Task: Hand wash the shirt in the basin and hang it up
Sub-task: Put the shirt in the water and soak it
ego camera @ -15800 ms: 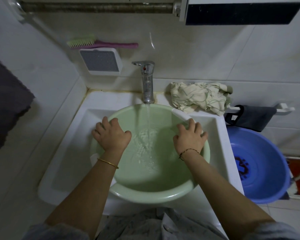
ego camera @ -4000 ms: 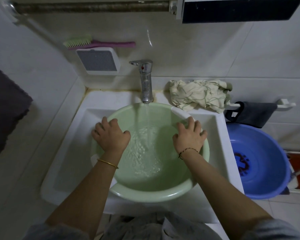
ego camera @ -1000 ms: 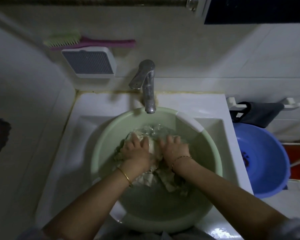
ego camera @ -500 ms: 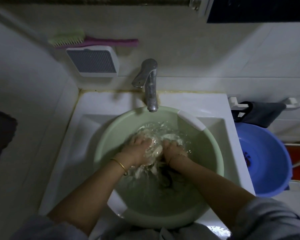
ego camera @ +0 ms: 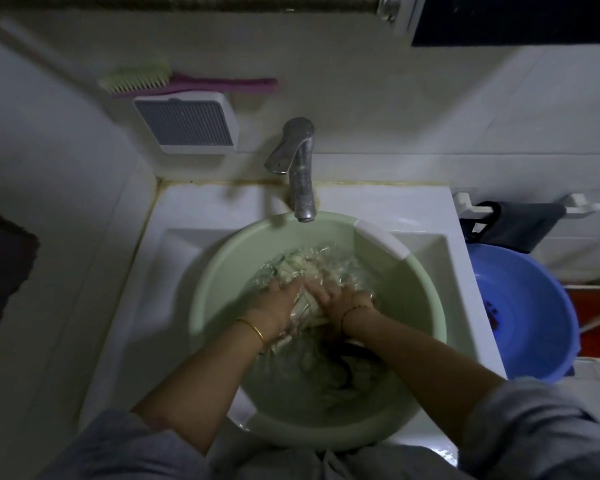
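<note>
A pale green basin (ego camera: 219,271) full of water sits in the white sink (ego camera: 201,206). The cream shirt (ego camera: 309,271) with thin stripes lies bunched and soaked in the water. My left hand (ego camera: 278,303) and my right hand (ego camera: 336,299) are side by side in the water, both gripping the bunched shirt. Part of the cloth trails under the water toward me, half hidden by my right forearm. The tap (ego camera: 300,168) stands above the basin's far rim with no water running.
A green and pink brush (ego camera: 174,81) rests on a white wall box (ego camera: 187,126). A blue basin (ego camera: 534,313) stands on the floor to the right, under a dark cloth (ego camera: 520,226) on a rail. Dark fabric (ego camera: 4,271) hangs at the left.
The shirt has gone from the sink ledge into the basin and the tap has stopped. Over the last second my hands have kept working the shirt in the water, pushing it away from me.
</note>
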Motion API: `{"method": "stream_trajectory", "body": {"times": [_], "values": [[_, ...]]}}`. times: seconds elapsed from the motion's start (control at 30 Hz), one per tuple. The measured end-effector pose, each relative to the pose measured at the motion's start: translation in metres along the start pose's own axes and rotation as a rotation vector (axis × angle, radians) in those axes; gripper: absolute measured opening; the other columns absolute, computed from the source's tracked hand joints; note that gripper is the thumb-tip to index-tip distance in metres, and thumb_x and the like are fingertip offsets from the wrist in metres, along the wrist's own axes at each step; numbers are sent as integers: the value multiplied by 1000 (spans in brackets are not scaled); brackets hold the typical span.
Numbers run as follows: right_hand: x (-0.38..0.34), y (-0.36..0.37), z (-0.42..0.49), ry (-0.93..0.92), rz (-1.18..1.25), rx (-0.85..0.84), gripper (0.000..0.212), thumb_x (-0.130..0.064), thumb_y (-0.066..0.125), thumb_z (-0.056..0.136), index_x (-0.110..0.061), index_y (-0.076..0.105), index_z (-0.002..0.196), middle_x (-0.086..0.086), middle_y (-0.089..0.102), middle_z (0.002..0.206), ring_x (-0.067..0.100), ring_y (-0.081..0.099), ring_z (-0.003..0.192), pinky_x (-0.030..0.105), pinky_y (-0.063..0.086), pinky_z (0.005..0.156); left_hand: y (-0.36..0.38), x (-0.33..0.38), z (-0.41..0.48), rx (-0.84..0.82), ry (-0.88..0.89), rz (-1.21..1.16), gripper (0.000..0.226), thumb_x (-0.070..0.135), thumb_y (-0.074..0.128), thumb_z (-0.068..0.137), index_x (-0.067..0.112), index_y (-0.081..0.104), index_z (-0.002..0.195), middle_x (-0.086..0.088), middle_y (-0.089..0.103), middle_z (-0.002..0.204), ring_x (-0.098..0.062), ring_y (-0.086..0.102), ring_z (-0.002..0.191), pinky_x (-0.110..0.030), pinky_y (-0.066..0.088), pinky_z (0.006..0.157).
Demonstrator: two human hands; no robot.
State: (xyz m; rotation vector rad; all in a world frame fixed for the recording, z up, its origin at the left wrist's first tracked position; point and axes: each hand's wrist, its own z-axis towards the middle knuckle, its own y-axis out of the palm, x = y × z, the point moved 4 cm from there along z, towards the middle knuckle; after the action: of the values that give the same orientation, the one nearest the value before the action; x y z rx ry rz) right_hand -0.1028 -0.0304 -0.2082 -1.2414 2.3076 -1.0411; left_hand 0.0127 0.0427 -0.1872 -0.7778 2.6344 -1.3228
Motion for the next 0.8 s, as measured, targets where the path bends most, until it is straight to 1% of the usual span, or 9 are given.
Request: {"method": "stream_trajectory", "body": {"times": [0.13,0.23,0.3,0.37,0.47,0.53,0.6,0.73,0.8], "values": [[8,-20,-7,-39,179,-36,92,-42,66,81,-31,5,149,5,2,157,40,19,139,57,36,103,-35,17,-14,189,78,250,72,42,63,85,29,24,144,-16,17,145,-38,24,132,-43,30,108],[22,-34,-24,54,175,1,63,-31,60,89,-19,31,143,7,23,150,35,32,133,48,42,100,-23,34,-19,-47,131,122,94,60,61,79,31,7,151,-13,-10,156,-43,-1,142,-49,17,116],[21,-21,-30,1,163,-129,79,-35,65,85,-12,23,147,13,25,150,33,33,134,45,38,105,-2,39,-19,-232,92,61,113,67,63,72,32,-11,149,-12,-28,154,-44,-13,141,-54,13,116],[13,2,-33,16,171,-173,106,-40,69,80,-10,-5,150,20,11,154,36,22,140,45,30,111,15,42,-17,-250,58,117,125,67,67,67,30,-21,146,-15,-35,150,-48,-10,140,-55,17,114],[4,22,-23,108,122,-116,97,-39,55,90,-8,-18,147,24,-2,155,40,8,143,48,23,114,30,49,-18,-156,-4,281,114,56,62,80,26,-27,145,-21,-35,148,-48,12,139,-51,31,105],[3,17,-18,90,115,-116,87,-37,48,94,-10,-15,148,22,-8,155,38,1,144,47,22,115,30,50,-14,-101,-29,329,101,37,58,89,26,-25,146,-22,-32,149,-45,23,136,-49,40,99],[7,4,-18,72,134,-75,80,-27,49,94,-11,-5,150,24,-4,154,39,9,143,46,27,112,22,47,-13,-99,-22,350,96,29,57,91,24,-19,148,-24,-27,151,-47,33,131,-48,45,96],[8,-11,-10,25,149,-90,90,-33,66,82,-8,11,148,20,21,147,38,32,133,45,40,103,5,44,-20,-115,-58,379,110,63,56,80,19,-17,149,-29,-23,150,-51,19,137,-51,34,106],[0,-21,-12,-58,114,-60,82,-42,64,80,-14,22,146,14,29,145,36,37,129,48,43,100,11,46,-23,-189,-80,369,118,69,58,76,16,-19,147,-29,-23,150,-48,25,135,-47,36,107]]}}
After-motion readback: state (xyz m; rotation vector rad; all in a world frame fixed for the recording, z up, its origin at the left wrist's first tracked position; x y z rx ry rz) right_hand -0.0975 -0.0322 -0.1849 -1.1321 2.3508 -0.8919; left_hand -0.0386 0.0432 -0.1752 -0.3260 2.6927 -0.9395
